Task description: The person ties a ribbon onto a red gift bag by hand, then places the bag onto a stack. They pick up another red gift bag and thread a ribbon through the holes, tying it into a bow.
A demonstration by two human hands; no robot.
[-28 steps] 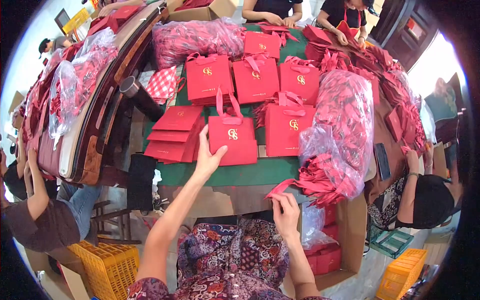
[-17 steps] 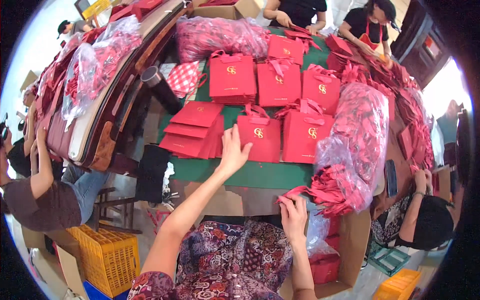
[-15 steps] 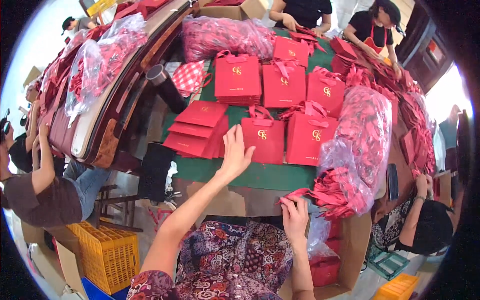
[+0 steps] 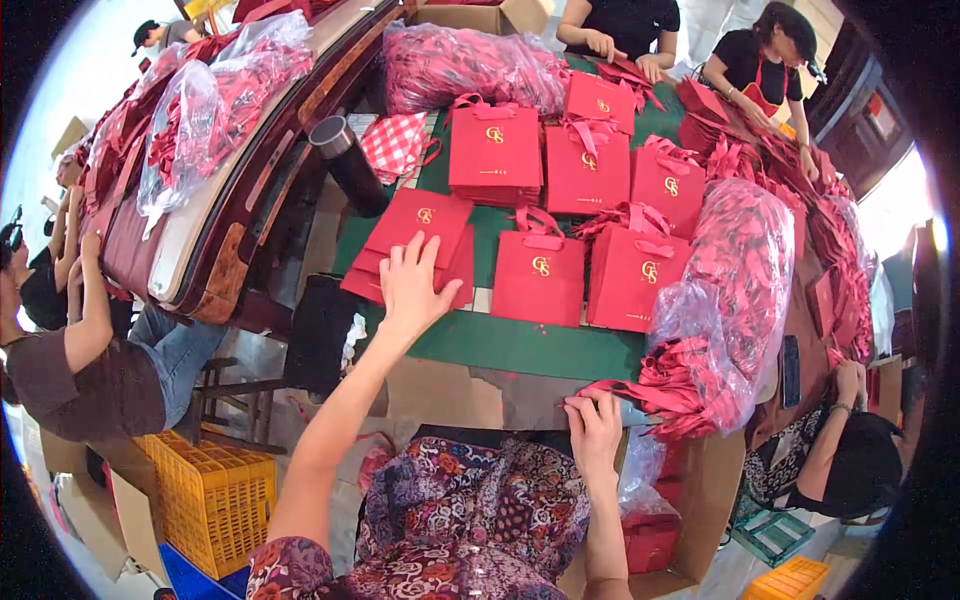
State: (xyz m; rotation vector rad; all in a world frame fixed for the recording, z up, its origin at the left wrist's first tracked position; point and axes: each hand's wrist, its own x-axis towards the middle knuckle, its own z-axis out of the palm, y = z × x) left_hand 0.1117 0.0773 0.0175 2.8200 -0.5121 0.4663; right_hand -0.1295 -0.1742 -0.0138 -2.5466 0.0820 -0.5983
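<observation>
On the green tabletop (image 4: 500, 345), a clear sack of ribbons (image 4: 740, 260) lies at right; at left, a stack of red bags (image 4: 400, 225) sits under the spread left hand (image 4: 408, 290), while the right hand (image 4: 595, 435) pinches a red ribbon (image 4: 612, 388)

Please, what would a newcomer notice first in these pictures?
Red paper bags would probably stand out first, spread over the green mat in the middle, with the left hand at a fanned stack at their left. To the right, a clear plastic sack spills red ribbons toward the right hand.
</observation>
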